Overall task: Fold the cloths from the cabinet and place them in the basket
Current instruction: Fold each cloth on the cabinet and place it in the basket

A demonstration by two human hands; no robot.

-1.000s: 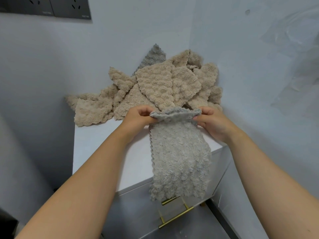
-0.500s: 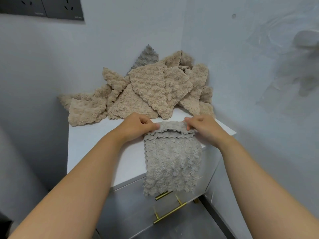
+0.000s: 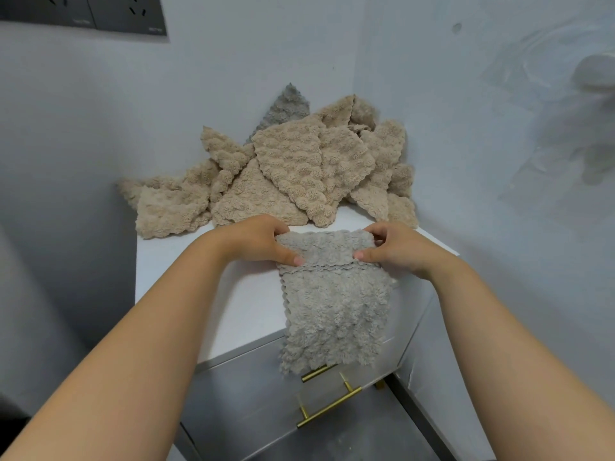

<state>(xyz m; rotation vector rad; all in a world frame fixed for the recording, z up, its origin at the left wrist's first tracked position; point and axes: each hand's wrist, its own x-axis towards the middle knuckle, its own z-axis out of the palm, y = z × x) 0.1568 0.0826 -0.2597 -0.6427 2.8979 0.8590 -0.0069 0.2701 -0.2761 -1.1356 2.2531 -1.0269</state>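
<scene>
A fluffy grey-beige cloth [image 3: 336, 304] lies on the white cabinet top [image 3: 186, 281] and hangs over its front edge. Its top edge is turned down towards me as a short flap. My left hand [image 3: 263, 239] pinches the flap's left end, thumb on top. My right hand [image 3: 396, 249] pinches the right end the same way. Behind them, in the corner, a heap of beige cloths [image 3: 293, 174] leans against the walls, with one darker grey cloth [image 3: 286, 108] poking up at the back. No basket is in view.
The cabinet stands in a corner between two pale walls. Brass drawer handles [image 3: 327, 407] show on the grey drawer fronts below the hanging cloth. Dark wall sockets [image 3: 100, 11] sit at the upper left. The floor drops away left of the cabinet.
Both hands lowered the cloth from hanging in the air onto the cabinet top and drew its top edge towards me, making a folded flap. The view shifted slightly.
</scene>
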